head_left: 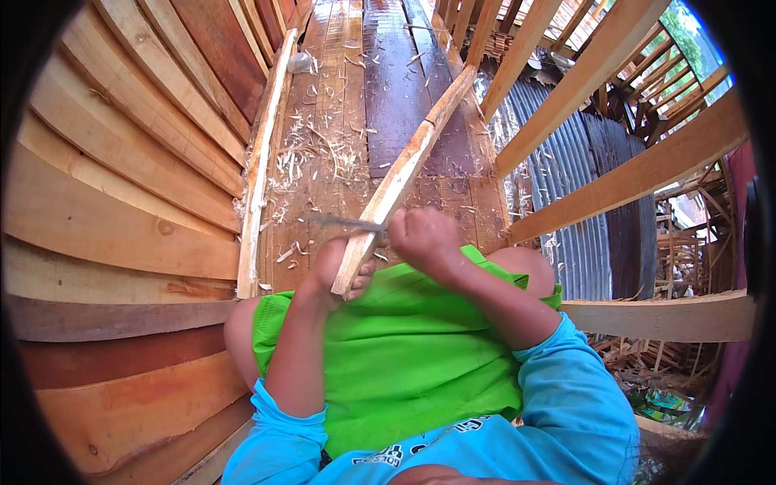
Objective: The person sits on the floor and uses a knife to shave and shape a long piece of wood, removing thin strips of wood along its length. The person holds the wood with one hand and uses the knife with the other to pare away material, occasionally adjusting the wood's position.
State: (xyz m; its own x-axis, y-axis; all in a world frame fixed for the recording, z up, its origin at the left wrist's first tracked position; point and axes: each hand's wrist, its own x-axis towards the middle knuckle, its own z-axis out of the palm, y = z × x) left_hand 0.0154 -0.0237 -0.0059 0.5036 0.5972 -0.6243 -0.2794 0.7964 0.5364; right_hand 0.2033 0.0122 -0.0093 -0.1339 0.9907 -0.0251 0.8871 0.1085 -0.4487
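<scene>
1. The left hand (pixel 339 271) has its grip closed around the near end of one long, pale wooden stick (pixel 400 174), which slants away over the plank floor (pixel 396 97).
2. The right hand (pixel 424 238) is a closed fist on a blurred thin blade (pixel 339 221) laid against the stick.
3. Two knees flank bright green shorts (pixel 396 347).
4. Curled wood shavings (pixel 311 153) litter the floor; a second thin strip (pixel 260 162) lies along the rough board wall (pixel 121 186).

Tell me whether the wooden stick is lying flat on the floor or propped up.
Propped up. The left hand grips the near end of the wooden stick above the lap, while its far end slants down to the plank floor.
</scene>
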